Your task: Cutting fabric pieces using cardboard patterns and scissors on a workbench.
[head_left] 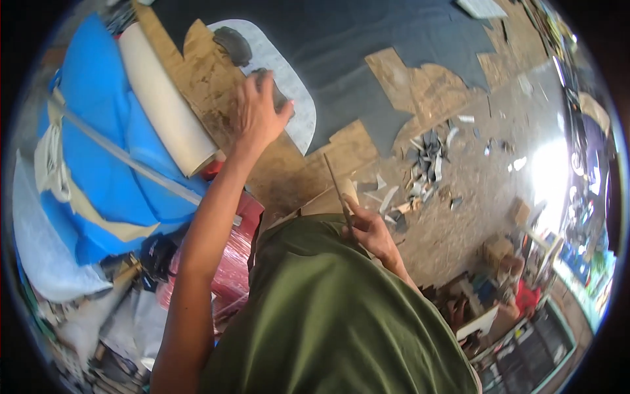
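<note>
My left hand [258,117] reaches over the tabletop with its fingers spread. Under and beside its thumb and index finger is a dark grey cut piece [280,98]; whether they touch it I cannot tell. That piece lies on a white board with rounded corners [298,85], and a second dark grey piece [233,46] lies near the board's far left edge. My right hand [371,231], close to my waist, is closed around a thin, long, narrow tool [336,184] that points up and away. Its exact kind does not show.
A large black sheet [348,39] with cut-out edges covers much of the worn wooden table. Dark and pale scraps [426,161] are heaped right of centre. A cream roll [164,98] and blue sheeting [98,131] are at left. Another person [508,289] is at lower right.
</note>
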`<control>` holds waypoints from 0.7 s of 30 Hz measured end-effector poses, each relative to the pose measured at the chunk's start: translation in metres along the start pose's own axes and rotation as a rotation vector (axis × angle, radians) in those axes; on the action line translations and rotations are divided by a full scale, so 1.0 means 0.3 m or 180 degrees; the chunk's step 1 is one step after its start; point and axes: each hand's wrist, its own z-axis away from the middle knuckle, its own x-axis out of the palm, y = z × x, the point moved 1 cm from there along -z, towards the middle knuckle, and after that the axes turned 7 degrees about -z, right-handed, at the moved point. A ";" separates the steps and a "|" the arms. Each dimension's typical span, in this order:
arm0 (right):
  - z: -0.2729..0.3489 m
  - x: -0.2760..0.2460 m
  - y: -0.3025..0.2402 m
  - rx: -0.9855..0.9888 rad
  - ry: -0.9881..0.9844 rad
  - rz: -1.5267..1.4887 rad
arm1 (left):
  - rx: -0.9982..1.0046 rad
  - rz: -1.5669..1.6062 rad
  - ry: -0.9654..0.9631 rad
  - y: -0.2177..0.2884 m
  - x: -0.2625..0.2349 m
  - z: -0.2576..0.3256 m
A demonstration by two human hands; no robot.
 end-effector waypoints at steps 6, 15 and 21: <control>0.005 0.314 0.161 -0.0011 0.0213 -0.1824 | 0.1602 -0.0209 -0.0272 -0.076 0.061 0.062; -0.206 0.578 0.271 -0.0660 0.0634 -0.2224 | 0.1692 0.0168 -0.0200 -0.111 0.094 0.062; -0.288 0.647 0.257 -0.0807 0.0937 -0.2506 | 0.1633 0.0148 -0.0330 -0.118 0.097 0.055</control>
